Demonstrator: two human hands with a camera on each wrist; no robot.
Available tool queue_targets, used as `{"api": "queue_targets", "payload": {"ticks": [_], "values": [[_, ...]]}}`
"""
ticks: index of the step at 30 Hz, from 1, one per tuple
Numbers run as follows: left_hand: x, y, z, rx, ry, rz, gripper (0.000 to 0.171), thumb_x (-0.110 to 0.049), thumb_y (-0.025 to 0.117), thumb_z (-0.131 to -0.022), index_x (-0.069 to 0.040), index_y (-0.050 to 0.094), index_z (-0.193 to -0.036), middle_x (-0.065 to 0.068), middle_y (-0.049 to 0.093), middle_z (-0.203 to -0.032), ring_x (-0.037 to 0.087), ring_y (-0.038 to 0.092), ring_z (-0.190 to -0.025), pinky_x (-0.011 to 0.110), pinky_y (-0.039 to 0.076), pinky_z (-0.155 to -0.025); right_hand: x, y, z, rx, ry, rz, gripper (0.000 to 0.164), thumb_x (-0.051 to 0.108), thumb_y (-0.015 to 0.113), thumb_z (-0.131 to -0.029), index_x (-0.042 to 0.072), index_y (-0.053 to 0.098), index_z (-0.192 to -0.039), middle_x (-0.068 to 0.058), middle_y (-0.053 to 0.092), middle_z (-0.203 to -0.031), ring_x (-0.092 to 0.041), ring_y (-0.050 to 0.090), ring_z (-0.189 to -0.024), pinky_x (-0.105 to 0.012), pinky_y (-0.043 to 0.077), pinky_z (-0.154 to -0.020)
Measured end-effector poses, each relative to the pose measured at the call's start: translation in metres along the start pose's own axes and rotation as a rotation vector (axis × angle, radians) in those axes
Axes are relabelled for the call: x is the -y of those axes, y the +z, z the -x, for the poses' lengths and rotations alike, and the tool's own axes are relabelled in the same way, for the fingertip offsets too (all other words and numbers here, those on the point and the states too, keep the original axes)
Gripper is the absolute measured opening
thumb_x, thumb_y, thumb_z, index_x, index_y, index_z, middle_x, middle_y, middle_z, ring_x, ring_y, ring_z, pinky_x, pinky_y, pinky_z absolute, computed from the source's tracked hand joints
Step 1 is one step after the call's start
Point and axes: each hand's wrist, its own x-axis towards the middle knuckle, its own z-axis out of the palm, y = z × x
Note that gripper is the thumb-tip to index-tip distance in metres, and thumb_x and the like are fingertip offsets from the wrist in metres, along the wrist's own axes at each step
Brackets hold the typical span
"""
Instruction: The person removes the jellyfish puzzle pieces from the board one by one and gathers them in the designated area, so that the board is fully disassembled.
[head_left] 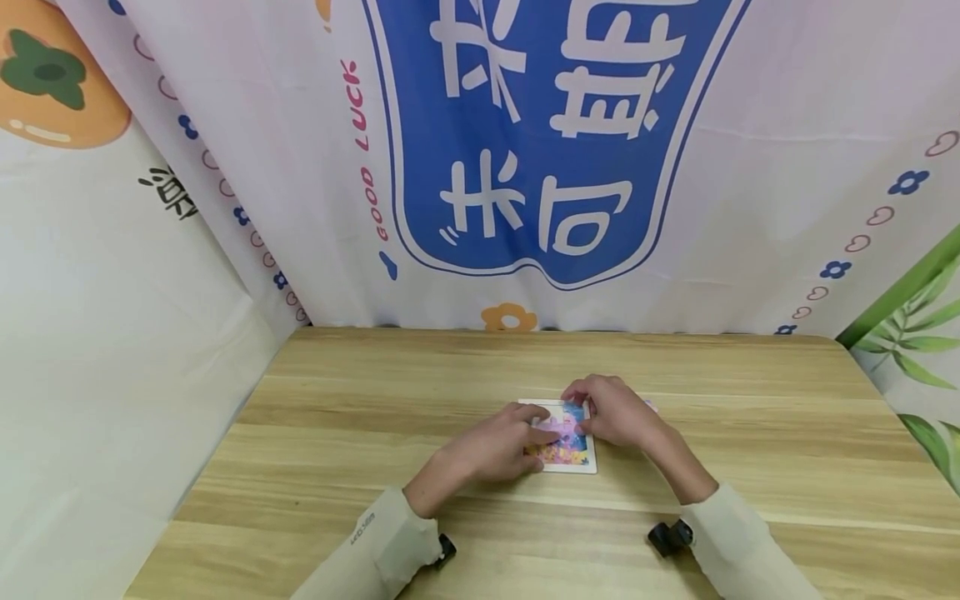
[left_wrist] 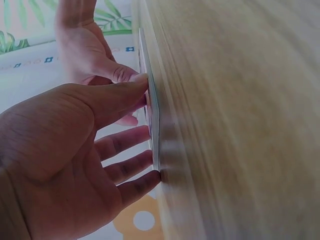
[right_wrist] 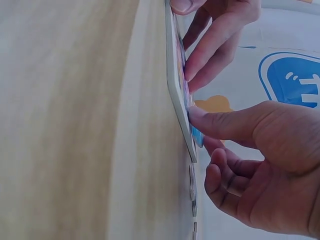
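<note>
From my remote station I note, nearest first: L sleeve (head_left: 367, 550) and R sleeve (head_left: 746, 537), each w/ a black device (head_left: 670, 537) at the cuff. L hand (head_left: 497, 447): fingers apart, tips resting on the white-rimmed pic. board (head_left: 573, 468), which lies flat on the wood-grain surface (head_left: 337, 442), approx. mid-width. R hand (head_left: 619, 414): thumb & index clamped on a blue piece (right_wrist: 198, 136) nr the board's R end; other fingers curled. Thin pieces (right_wrist: 192, 184) lie on the surface just beside the board, R side; exact no. I can't tell. Beyond: white printed curtain (head_left: 757, 217) w/ blue panel (head_left: 517, 125), white chars.
</note>
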Motion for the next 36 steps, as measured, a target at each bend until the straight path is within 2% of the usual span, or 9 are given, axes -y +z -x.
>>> {"api": "queue_targets", "payload": {"ticks": [4,9,16,21,28,36], "values": [[-0.0003,0.0003,0.0005,-0.001,-0.005,0.003,0.047,-0.031,0.074,-0.103,-0.029,0.065,-0.15,0.002,0.049,-0.167,0.029,0.047,-0.153,0.044,0.046,-0.124,0.0009,-0.0001,0.0015,-0.009,0.014,-0.015,0.034,0.002,0.087,-0.087,0.007,0.079,-0.119,-0.004,0.072,-0.103,-0.015,0.057,-0.082,-0.028,0.05,-0.071],[-0.0012,0.0002,0.0009,0.001,-0.014,0.013,0.047,-0.031,0.074,-0.103,-0.029,0.065,-0.15,0.002,0.048,-0.167,0.03,0.046,-0.154,0.045,0.047,-0.124,0.0013,0.0005,0.0035,-0.001,0.031,-0.023,0.031,0.003,0.086,-0.089,0.012,0.079,-0.119,-0.002,0.069,-0.097,-0.018,0.057,-0.085,-0.032,0.049,-0.076],[-0.0016,0.0006,0.0007,0.0,-0.027,0.024,0.047,-0.031,0.075,-0.102,-0.03,0.065,-0.149,0.002,0.048,-0.167,0.03,0.046,-0.154,0.046,0.048,-0.123,0.0025,0.0006,0.0062,-0.042,0.036,-0.03,0.022,-0.001,0.071,-0.098,0.011,0.077,-0.115,-0.003,0.072,-0.099,-0.016,0.062,-0.088,-0.036,0.056,-0.081],[-0.0018,0.0005,0.0005,-0.003,-0.029,0.017,0.047,-0.031,0.075,-0.102,-0.03,0.066,-0.149,0.002,0.048,-0.167,0.03,0.046,-0.154,0.045,0.047,-0.124,0.0015,-0.0018,0.0067,-0.062,0.021,-0.04,0.016,0.001,0.07,-0.099,0.012,0.076,-0.108,-0.003,0.073,-0.097,-0.014,0.063,-0.087,-0.033,0.055,-0.079],[-0.0021,0.0002,0.0003,0.006,-0.034,0.01,0.048,-0.032,0.075,-0.103,-0.031,0.064,-0.15,0.001,0.047,-0.168,0.032,0.044,-0.156,0.047,0.045,-0.125,-0.0014,-0.0032,0.0076,-0.046,-0.022,-0.061,0.016,0.004,0.064,-0.104,0.014,0.075,-0.107,0.001,0.07,-0.088,-0.013,0.059,-0.078,-0.027,0.049,-0.07],[-0.003,-0.0005,0.0006,0.009,-0.037,0.013,0.047,-0.032,0.074,-0.103,-0.031,0.065,-0.15,0.001,0.047,-0.168,0.031,0.044,-0.156,0.047,0.045,-0.125,-0.0051,-0.0033,0.0087,-0.072,-0.037,-0.106,0.016,0.003,0.064,-0.102,0.013,0.076,-0.106,-0.002,0.073,-0.091,-0.013,0.059,-0.08,-0.031,0.05,-0.075]]}}
